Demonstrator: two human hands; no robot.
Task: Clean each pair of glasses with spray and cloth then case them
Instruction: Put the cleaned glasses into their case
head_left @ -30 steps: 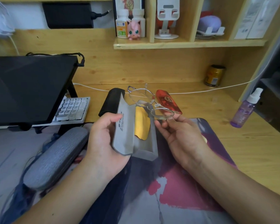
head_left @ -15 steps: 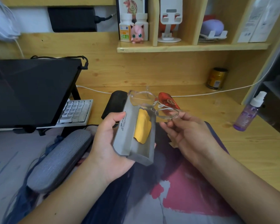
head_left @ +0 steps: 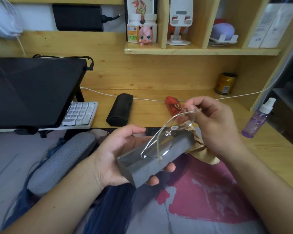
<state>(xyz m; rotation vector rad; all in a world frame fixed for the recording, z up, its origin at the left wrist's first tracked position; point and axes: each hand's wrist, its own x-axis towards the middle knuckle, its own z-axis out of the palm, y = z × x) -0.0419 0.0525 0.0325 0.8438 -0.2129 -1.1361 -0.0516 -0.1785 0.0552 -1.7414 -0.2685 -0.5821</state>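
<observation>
A person's left hand grips a gray glasses case from below, thumb along its far edge and fingertips curled under its near side, holding it tilted above a red-and-blue desk mat. The right hand, at 2 o'clock from the case, pinches the end of 1 lens of a pair of thin-wire, rimless glasses between thumb and forefinger, the other fingers loosely curled. The glasses slant down toward the case, their lower lens and folded temple tips resting against its top surface; whether the case is open cannot be told from this angle. A yellow cloth trails from the case's right end beneath the right hand.

On the wooden desk, a purple spray bottle with a white nozzle stands at 3 o'clock, well apart from the hands. A black case lies at 11 o'clock, a red case at 12 o'clock just behind the right hand's fingers, and a gray fabric case at 9 o'clock. A dark laptop on a stand sits at 10 o'clock above a white keyboard. A gold can stands at 1 o'clock against the back panel.
</observation>
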